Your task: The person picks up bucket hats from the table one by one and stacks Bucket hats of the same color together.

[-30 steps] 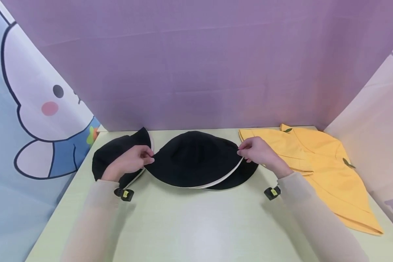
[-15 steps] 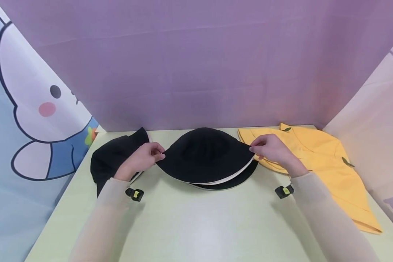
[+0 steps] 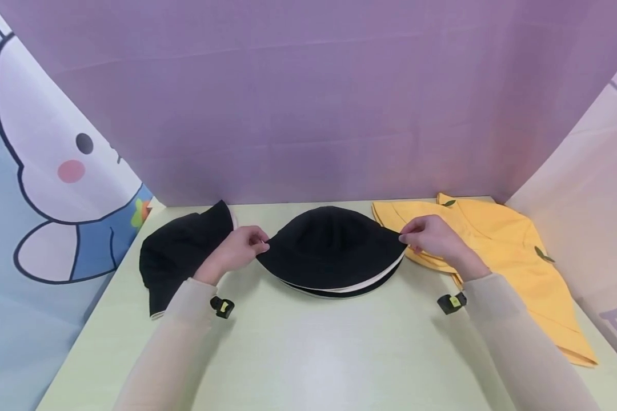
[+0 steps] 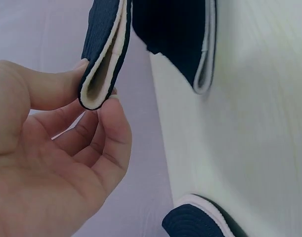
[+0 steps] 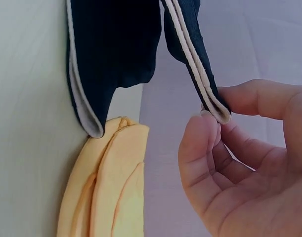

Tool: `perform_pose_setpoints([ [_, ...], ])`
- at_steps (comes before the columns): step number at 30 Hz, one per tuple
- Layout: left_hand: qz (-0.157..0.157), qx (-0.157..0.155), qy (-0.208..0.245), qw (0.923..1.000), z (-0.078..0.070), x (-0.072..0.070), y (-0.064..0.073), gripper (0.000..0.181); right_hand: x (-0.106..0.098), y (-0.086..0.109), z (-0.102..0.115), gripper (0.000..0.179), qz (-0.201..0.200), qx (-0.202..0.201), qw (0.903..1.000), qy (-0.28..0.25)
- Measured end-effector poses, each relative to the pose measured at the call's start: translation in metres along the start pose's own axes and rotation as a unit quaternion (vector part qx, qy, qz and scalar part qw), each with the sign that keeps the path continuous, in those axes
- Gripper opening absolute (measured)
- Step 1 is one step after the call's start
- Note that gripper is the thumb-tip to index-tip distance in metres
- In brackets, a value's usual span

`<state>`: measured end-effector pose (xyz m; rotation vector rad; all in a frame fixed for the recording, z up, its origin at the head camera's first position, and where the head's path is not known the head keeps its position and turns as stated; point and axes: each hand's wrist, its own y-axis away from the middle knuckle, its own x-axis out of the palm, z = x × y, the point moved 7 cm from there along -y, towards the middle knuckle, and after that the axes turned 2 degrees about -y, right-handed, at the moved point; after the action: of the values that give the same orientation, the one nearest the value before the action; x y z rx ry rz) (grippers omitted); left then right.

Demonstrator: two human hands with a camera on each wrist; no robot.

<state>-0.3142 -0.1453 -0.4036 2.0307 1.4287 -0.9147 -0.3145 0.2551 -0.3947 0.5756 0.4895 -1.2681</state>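
Note:
A black bucket hat (image 3: 331,251) with a pale-edged brim is held folded flat between both hands, over the middle back of the table. My left hand (image 3: 239,249) pinches one brim corner between thumb and fingers, and the pale lining shows at the fold (image 4: 99,84) in the left wrist view. At the opposite corner my right hand (image 3: 432,237) pinches the brim the same way. Directly beneath lies a second black hat (image 3: 360,294), mostly hidden, its brim showing along the front. Both wrist views show a gap between the held hat and the lower black hat (image 5: 113,54).
Another black hat (image 3: 177,251) lies at the left, partly behind my left forearm. Overlapping yellow hats (image 3: 514,257) with small green leaf details lie at the right. A purple cloth (image 3: 308,103) rises along the back edge of the pale table (image 3: 313,354).
Both hands have shifted right with the held black hat, rising a little and then lowering. It now lines up over the lower black hat, which shows less than before.

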Motion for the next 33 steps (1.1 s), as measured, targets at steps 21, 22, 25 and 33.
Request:
perform_pose_setpoints([
  [21, 0.028, -0.032, -0.042, 0.9982, 0.013, 0.028, -0.014, 0.012, 0.018, -0.007, -0.023, 0.02, 0.017, 0.018, 0.9994, -0.024],
  [22, 0.032, -0.037, -0.042, 0.9979, 0.014, 0.03, -0.014, 0.012, 0.02, -0.008, -0.024, 0.02, 0.018, 0.018, 0.9994, -0.025],
  [25, 0.04, -0.05, -0.042, 0.997, 0.018, 0.033, -0.015, 0.012, 0.023, -0.01, -0.029, 0.018, 0.02, 0.021, 0.9994, -0.02],
  [33, 0.046, -0.05, -0.052, 0.9963, 0.018, 0.038, -0.016, 0.01, 0.026, -0.014, -0.034, 0.015, 0.017, 0.022, 0.9992, 0.027],
])
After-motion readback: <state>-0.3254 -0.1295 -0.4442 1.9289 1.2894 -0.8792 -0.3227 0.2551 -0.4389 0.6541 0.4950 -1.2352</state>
